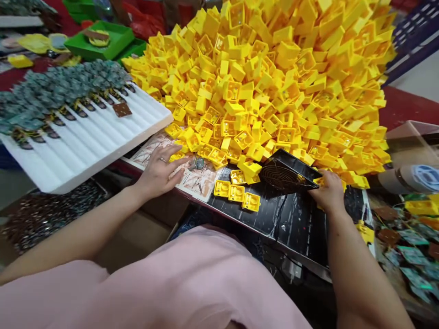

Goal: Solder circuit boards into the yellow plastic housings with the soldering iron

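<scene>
My left hand [159, 171], with a ring on one finger, reaches over a pale, brown-streaked board [199, 185]. Its fingers are spread beside the lower edge of a large heap of yellow plastic casings [254, 91]. A small greenish component [199, 163] lies just past the fingertips. My right hand [329, 189] grips the right end of a black box-like object [286, 173] with a round, ringed grille, tilted against the foot of the heap. Between the hands, several yellow casings [236, 193] lie open side up on the black work surface [264, 224].
At the left, a ridged white foam tray [137, 123] holds rows of wired grey-green parts [68, 87] and a brown square board [122, 109]. A bin of small dark pieces [65, 210] sits below. Green trays [103, 39] stand behind. Circuit boards [411, 246] and a cylinder [408, 179] lie right.
</scene>
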`<state>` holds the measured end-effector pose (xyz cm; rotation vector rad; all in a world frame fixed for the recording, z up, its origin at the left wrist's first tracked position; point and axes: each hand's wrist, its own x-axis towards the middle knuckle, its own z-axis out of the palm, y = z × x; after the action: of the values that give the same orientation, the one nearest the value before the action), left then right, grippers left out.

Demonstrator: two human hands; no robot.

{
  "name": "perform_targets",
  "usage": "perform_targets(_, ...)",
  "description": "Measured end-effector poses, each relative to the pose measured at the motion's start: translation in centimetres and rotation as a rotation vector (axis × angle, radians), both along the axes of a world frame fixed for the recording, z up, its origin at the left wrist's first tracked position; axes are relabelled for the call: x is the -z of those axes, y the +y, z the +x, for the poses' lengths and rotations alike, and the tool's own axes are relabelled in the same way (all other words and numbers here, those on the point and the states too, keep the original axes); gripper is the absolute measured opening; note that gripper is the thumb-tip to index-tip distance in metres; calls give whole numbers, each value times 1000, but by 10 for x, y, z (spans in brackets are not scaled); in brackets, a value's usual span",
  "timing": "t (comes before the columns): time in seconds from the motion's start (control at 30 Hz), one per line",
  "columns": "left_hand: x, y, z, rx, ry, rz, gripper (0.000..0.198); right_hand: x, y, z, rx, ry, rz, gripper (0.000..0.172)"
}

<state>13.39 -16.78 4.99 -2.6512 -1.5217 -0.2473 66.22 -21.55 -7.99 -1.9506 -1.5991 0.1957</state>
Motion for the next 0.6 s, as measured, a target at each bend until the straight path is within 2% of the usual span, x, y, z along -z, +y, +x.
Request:
perform_targets(0.07, 7, -2, -6, -14, -32, -11, 44, -9, -4, 2, 67, 20, 54, 28)
perform_targets(0.13, 17, 0, -9, 18, -64, -20, 47, -26, -2, 3, 134, 30, 102, 27)
perform_targets(0.2, 28, 4, -9, 77, -97, 28, 45, -51, 10, 0, 177, 20, 141, 29)
perform_targets(0.27, 39, 10, -8, 144, -120, 115, 41, -81, 35, -13, 177, -10, 166, 34)
perform_targets(0.3, 45, 14, -8, 173, -128, 155, 41, -98, 53, -23, 135, -22, 173, 36)
perform_targets(0.37, 54, 20, -9, 214, -130, 194, 41, -136, 97, -46, -79, -31, 186, 36)
perform_targets(0.43, 59, 24, -11, 238, -142, 214, 41, -178, 140, -68, -187, -93, 138, 38)
perform_targets(0.53, 61, 25, -14, 262, -173, 265, 45, -236, 175, -82, -216, -125, 53, 82)
perform_targets(0.6, 61, 24, -15, 285, -196, 297, 54, -257, 171, -72, -124, -252, -70, 89)
